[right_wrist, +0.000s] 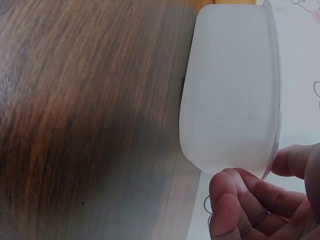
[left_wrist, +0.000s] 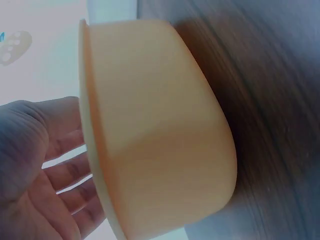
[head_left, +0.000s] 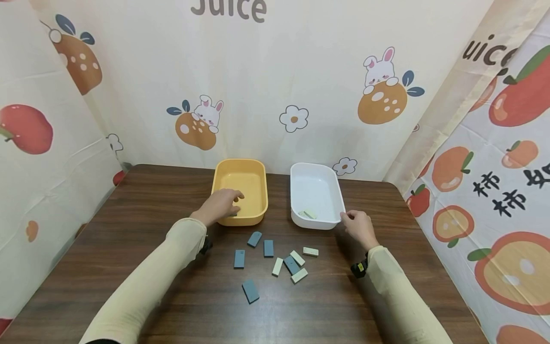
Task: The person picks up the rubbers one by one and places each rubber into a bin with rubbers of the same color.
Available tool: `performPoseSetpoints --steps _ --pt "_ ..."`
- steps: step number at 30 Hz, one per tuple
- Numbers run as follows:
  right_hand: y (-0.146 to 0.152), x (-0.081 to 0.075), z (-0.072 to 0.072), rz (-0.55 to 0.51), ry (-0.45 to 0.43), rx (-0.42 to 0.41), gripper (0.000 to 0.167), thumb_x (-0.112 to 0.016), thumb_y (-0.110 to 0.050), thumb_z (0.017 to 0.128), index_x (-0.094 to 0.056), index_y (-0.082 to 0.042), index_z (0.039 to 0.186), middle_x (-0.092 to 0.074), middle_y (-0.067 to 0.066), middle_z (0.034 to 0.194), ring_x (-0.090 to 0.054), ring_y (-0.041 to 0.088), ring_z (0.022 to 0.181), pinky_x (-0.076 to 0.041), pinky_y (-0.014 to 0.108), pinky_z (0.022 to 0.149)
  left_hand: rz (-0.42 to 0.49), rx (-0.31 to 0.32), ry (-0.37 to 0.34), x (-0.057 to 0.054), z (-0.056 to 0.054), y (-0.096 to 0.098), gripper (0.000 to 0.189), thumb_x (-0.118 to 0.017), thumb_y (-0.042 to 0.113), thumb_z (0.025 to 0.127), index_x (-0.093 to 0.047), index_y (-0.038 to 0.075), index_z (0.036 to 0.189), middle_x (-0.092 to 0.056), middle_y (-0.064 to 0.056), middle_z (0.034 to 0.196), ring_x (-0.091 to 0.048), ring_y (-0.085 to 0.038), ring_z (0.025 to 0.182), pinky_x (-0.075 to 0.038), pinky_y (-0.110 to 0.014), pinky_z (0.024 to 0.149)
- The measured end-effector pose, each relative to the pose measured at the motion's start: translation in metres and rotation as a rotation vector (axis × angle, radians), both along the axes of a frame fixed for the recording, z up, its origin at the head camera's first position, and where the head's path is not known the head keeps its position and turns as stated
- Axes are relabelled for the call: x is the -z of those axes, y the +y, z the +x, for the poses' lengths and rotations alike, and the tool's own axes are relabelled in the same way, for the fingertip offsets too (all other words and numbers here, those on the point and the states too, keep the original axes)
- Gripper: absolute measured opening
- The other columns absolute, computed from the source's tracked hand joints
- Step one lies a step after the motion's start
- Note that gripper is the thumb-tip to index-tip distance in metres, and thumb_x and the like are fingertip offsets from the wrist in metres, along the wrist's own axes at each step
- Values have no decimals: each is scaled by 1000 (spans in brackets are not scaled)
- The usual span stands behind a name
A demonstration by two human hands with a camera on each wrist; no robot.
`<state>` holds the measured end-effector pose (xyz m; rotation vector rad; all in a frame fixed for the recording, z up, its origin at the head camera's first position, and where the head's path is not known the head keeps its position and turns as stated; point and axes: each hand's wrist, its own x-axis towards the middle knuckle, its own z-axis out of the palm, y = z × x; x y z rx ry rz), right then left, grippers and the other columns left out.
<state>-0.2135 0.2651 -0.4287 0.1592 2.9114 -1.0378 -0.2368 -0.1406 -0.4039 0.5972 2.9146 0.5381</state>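
My left hand hovers at the near left part of a yellow plastic tray, its fingers loosely bent and reaching over the rim. In the left wrist view those spread fingers pass behind the tray's rim and hold nothing that shows. At the near right corner of a white plastic tray, my right hand pinches the rim between thumb and curled fingers. Pale cream blocks lie in the white tray's near end. Nearer me on the table lie several blue-grey blocks and several cream blocks.
Both trays stand side by side toward the back of the dark wooden table. One blue-grey block lies close among the cream ones. A printed fabric curtain hangs behind the table and along both sides.
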Motion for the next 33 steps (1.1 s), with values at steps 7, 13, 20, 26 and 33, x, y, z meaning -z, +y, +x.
performPoseSetpoints --steps 7,13,20,26,33 --pt "0 1 -1 -4 -10 -4 41 -47 -29 101 -66 5 110 -69 19 90 -63 16 68 -46 26 59 25 -18 63 -4 12 5 33 -66 18 92 -66 5 122 -69 -12 116 -65 -28 104 -54 -42 90" --pt "0 1 -1 -4 -12 1 41 -46 -30 102 -66 5 110 -69 21 90 -63 17 69 -46 26 60 40 -16 104 -8 24 11 32 -66 19 92 -67 3 120 -69 -13 114 -66 -25 97 -55 -39 84" --pt "0 0 -1 -7 -16 4 42 -46 -32 102 -67 3 109 -67 17 84 -60 17 68 -45 27 60 99 17 175 -8 39 19 29 -67 17 91 -68 4 117 -68 -12 111 -67 -25 95 -56 -38 82" --pt "0 2 0 3 -30 6 43 -44 -33 103 -66 3 110 -66 15 83 -60 18 69 -45 27 61 121 64 238 -5 48 26 26 -69 15 89 -70 5 113 -69 -10 109 -66 -24 96 -55 -38 82" --pt "0 4 0 -1 -38 13 44 -45 -34 103 -66 4 114 -68 17 87 -62 18 69 -46 27 62 127 134 349 2 56 33 21 -72 15 87 -72 6 106 -70 -7 100 -66 -21 92 -55 -36 81"
